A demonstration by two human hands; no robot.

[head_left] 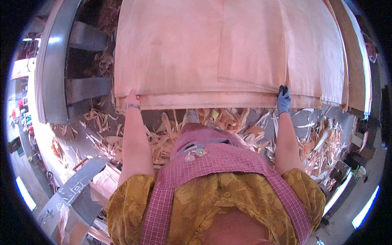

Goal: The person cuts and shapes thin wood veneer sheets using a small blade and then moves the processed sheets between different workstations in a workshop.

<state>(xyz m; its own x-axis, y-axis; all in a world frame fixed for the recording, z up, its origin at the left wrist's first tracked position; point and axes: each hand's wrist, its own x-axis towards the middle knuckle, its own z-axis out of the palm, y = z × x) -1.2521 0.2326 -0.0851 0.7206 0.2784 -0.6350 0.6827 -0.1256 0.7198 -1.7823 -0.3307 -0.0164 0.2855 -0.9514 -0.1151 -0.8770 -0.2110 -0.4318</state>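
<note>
Pale, thin wood sheets (175,53) fill the frame's upper center as a bare left hand (132,99), center left, and a gloved right hand (283,99), center right, grip their lower edges above curled wood scraps (320,153) strewn mid-frame.

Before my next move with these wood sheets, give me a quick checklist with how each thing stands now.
1. Right hand closed on the wood sheets: ok, near their front edge.
2. Left hand at the front edge: ok.
3. Left fingers curled underneath: cannot tell.
4. Both hands gloved: not ok, only the right wears a glove.
5. Front edges flush: not ok, staggered.
6. Ground tidy: not ok, wood scraps strewn about.
</note>
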